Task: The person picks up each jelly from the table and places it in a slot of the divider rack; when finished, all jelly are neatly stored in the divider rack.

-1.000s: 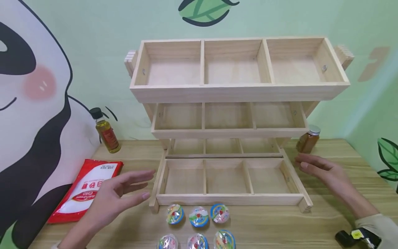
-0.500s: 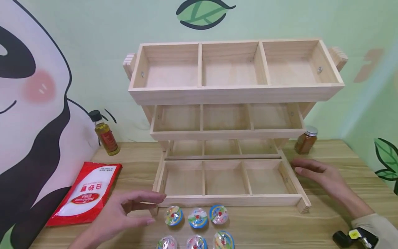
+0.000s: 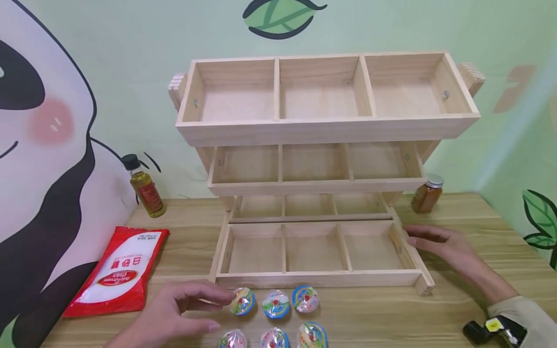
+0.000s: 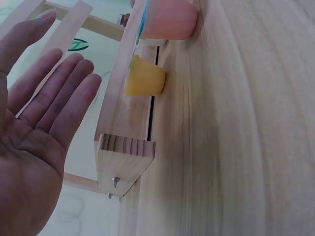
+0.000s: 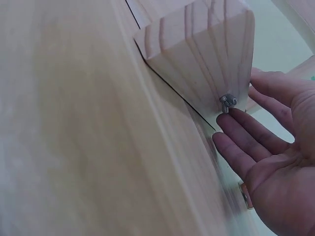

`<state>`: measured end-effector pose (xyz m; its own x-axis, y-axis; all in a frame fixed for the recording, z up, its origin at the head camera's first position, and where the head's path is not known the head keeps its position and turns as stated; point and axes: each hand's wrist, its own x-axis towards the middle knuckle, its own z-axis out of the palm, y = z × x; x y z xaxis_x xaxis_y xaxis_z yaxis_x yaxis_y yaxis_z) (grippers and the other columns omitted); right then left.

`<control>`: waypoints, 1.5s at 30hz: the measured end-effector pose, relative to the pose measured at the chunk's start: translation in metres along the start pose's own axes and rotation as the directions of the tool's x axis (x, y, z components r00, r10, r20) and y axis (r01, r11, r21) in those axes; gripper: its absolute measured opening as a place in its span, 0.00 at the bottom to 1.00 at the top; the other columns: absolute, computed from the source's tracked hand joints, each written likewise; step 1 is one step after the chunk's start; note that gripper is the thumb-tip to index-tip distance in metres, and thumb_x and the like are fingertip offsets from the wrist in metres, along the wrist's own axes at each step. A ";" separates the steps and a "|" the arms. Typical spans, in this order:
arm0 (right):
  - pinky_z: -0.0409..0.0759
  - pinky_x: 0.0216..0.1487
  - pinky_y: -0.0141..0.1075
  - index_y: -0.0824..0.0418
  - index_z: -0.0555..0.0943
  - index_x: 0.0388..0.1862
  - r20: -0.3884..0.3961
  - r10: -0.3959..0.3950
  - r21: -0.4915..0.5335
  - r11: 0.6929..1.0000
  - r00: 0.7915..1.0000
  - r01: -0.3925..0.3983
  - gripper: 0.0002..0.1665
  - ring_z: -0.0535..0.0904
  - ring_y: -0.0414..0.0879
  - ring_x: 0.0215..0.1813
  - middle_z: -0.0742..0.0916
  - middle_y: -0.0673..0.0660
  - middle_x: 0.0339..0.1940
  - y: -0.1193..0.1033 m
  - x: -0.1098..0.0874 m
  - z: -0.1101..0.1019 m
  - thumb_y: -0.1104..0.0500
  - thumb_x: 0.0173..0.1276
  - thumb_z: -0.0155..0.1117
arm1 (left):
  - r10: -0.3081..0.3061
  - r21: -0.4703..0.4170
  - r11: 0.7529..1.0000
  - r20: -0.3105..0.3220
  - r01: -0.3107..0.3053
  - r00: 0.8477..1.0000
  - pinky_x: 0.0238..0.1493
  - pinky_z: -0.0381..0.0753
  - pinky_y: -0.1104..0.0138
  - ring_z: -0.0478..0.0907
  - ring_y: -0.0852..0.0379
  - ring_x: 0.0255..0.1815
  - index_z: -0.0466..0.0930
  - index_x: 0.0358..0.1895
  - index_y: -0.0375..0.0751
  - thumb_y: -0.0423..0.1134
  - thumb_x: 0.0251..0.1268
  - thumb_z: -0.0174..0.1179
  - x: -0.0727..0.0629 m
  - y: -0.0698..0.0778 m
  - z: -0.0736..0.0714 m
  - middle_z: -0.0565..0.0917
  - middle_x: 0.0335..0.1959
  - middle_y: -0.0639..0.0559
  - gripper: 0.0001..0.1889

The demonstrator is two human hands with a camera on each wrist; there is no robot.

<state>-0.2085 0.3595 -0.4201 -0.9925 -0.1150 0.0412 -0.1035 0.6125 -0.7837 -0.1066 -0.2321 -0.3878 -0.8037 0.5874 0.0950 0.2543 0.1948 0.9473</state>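
Observation:
A wooden tiered storage box stands spread out, its trays split into compartments. In front of it sit several small jelly cups with shiny printed lids, in two rows. My left hand holds nothing; its fingers reach to the left cup of the back row, overlapping its edge in the head view. From the left wrist, that hand appears flat, palm showing, apart from a yellow jelly cup. At the box's right side is my right hand, fingers extended, fingertips right by a metal bolt on the wooden side rail.
A red and white bag lies on the table at left, with a bottle of yellow oil behind it. A jar with a silver lid stands behind my right hand. The painted wall rises behind the box.
My left hand has moved down and right, from beside the box's front left corner to the jelly cups. The right hand has come closer to the box's side.

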 end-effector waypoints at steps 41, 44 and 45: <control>0.68 0.69 0.45 0.56 0.79 0.75 0.034 0.053 0.037 0.998 0.998 -0.054 0.34 0.67 0.48 0.77 0.82 0.40 0.69 0.005 0.001 -0.001 0.41 0.78 0.67 | -0.260 -0.113 0.951 0.212 0.288 0.942 0.57 0.86 0.64 0.81 0.47 0.60 0.85 0.66 0.45 0.38 0.73 0.70 -0.002 -0.015 0.017 0.82 0.63 0.42 0.20; 0.68 0.65 0.40 0.56 0.79 0.75 0.037 0.051 0.040 0.998 0.998 -0.053 0.33 0.68 0.40 0.74 0.82 0.39 0.68 0.006 0.000 -0.002 0.42 0.78 0.67 | -0.247 -0.124 0.952 0.223 0.278 0.943 0.56 0.87 0.63 0.82 0.45 0.58 0.86 0.65 0.44 0.37 0.71 0.72 -0.001 -0.016 0.019 0.83 0.61 0.41 0.21; 0.68 0.65 0.39 0.56 0.79 0.75 0.038 0.050 0.041 0.998 0.998 -0.051 0.33 0.68 0.38 0.73 0.82 0.39 0.68 0.006 0.000 -0.002 0.42 0.78 0.67 | -0.245 -0.126 0.952 0.226 0.278 0.943 0.56 0.87 0.62 0.83 0.45 0.57 0.86 0.64 0.44 0.37 0.70 0.72 -0.001 -0.016 0.020 0.83 0.61 0.41 0.21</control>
<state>-0.2093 0.3644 -0.4238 -0.9932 -0.1142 -0.0214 -0.0498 0.5850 -0.8095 -0.0995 -0.2200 -0.4094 -0.6987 0.6834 -0.2117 -0.0492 0.2493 0.9672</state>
